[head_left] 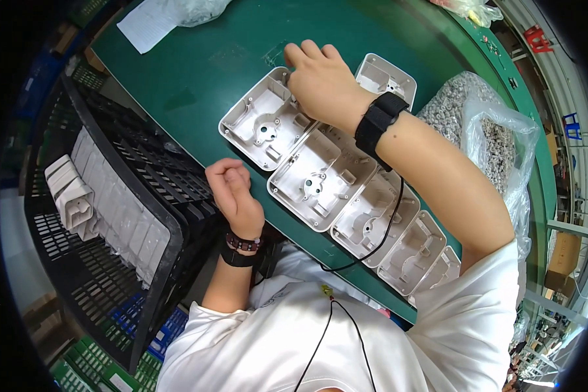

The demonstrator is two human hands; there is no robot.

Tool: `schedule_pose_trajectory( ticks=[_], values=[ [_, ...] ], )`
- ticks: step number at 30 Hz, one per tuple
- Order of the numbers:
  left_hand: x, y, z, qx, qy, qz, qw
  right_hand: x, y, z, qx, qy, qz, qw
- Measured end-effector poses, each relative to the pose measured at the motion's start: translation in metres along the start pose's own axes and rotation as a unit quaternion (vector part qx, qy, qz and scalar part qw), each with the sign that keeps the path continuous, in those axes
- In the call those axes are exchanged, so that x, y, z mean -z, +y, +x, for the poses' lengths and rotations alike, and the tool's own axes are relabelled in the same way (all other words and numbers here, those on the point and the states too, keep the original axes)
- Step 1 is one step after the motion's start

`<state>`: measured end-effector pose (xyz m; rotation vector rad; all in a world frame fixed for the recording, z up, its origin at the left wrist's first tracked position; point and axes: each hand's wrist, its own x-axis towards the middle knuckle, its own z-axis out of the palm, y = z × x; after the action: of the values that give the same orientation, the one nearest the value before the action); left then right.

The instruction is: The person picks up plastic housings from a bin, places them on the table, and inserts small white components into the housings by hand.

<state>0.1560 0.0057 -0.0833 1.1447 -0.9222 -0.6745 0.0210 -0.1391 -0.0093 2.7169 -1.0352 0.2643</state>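
White plastic housings [320, 176] lie open side up in a row along the table's near edge, with screw posts and ribs inside. My right hand [323, 81] reaches over the far corner of the leftmost housing [248, 134]. Its fingers are curled down, and their tips and whatever they may pinch are hidden from above. Just beyond the near table edge, my left hand [235, 199] is loosely closed beside that leftmost housing, with nothing visible in it. Another white housing [389, 75] sits behind my right wrist, partly covered by it.
At the left stands a black plastic crate [176, 222] with white plastic pieces [121, 196] stacked inside. A clear bag of small metallic-looking parts [460, 108] rests on the green table [196, 65] at the right. Paper [144, 26] lies far left. A black cord [379, 245] crosses the housings.
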Motion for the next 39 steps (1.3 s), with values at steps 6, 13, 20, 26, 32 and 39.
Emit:
schedule_pose_trajectory(
  ticks=[6, 13, 20, 26, 32, 39],
  values=[
    [0.000, 0.001, -0.003, -0.009, -0.006, 0.026, 1.000, 0.001, -0.004, -0.006, -0.042, -0.032, 0.018, 0.998],
    [-0.001, -0.002, -0.002, -0.011, -0.010, 0.033, 0.999, 0.001, 0.022, -0.009, -0.049, -0.027, 0.120, 0.991],
    [-0.006, -0.003, -0.003, -0.013, 0.002, 0.037, 0.999, 0.049, 0.079, -0.023, -0.060, -0.006, 0.142, 0.988],
    [0.001, -0.005, -0.002, 0.011, 0.017, 0.056, 0.998, 0.128, 0.030, -0.071, -0.062, -0.053, 0.109, 0.991],
    [0.003, 0.002, 0.003, -0.005, -0.009, 0.067, 0.998, 0.205, 0.014, -0.147, -0.173, -0.156, 0.061, 0.971],
    [-0.050, 0.091, 0.032, -0.307, -0.323, 0.390, 0.806, 0.207, 0.010, -0.179, -0.183, -0.132, 0.062, 0.972]
  ],
)
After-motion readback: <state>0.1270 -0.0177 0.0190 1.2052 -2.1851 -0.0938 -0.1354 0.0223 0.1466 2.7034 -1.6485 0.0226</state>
